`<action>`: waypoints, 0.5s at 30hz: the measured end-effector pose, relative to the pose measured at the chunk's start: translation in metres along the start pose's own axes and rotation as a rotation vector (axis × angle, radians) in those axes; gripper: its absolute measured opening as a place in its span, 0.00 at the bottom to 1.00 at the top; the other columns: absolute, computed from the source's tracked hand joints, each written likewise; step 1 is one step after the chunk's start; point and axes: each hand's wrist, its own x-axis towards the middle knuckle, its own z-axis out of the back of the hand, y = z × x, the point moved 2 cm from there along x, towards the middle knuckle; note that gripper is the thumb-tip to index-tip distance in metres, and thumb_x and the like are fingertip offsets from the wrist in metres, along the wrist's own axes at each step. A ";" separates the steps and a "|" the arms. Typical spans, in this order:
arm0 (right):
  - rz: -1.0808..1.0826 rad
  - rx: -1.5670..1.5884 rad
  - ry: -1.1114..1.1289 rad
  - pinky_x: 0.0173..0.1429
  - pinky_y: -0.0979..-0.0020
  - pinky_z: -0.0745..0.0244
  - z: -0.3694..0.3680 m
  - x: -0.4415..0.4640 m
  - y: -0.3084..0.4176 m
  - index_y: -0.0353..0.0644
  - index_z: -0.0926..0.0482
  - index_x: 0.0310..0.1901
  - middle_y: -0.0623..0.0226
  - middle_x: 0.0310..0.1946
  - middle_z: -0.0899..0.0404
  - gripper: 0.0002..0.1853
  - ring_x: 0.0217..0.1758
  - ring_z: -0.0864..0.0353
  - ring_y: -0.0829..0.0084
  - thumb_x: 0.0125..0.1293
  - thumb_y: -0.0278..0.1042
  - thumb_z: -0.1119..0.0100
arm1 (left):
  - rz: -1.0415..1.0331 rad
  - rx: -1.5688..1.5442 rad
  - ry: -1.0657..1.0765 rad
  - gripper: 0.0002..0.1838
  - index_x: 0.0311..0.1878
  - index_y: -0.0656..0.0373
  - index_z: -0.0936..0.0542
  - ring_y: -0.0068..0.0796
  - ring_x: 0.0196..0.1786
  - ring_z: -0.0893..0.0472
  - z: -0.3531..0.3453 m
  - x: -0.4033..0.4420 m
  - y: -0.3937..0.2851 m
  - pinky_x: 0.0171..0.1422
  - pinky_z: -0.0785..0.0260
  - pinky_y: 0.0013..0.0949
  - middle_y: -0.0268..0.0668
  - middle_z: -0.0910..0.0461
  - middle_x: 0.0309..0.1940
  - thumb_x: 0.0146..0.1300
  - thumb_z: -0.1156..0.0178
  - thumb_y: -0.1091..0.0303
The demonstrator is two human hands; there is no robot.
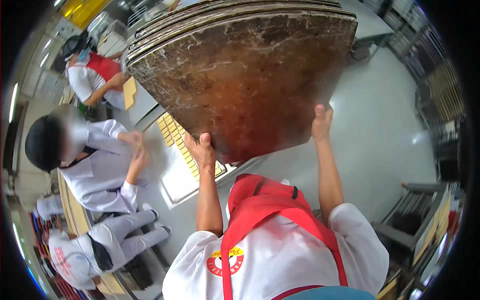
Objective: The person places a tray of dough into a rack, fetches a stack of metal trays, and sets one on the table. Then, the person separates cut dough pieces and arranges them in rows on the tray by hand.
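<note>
A stack of stained brown baking trays is tilted up in front of me, its broad flat face toward my body. My left hand grips the lower left edge, thumb on the near face. On the lower right edge, my right hand holds the same stack with its thumb up. The fingers of both hands are mostly hidden behind the trays. Rows of small yellow dough pieces lie on a white surface just beyond my left hand, partly covered by the stack.
At left, a co-worker in white handles something small. Another in a red apron holds a yellow sheet. A third person stands lower left. Racks line the right; a metal frame stands nearer, beside the grey floor.
</note>
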 end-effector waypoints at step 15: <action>-0.155 0.280 0.286 0.76 0.56 0.35 -0.005 0.062 -0.141 0.36 0.37 0.74 0.59 0.68 0.27 0.52 0.71 0.29 0.60 0.69 0.81 0.55 | 0.061 0.130 -0.147 0.66 0.53 0.72 0.23 0.43 0.50 0.20 -0.012 -0.013 0.073 0.57 0.27 0.46 0.44 0.20 0.46 0.43 0.48 0.05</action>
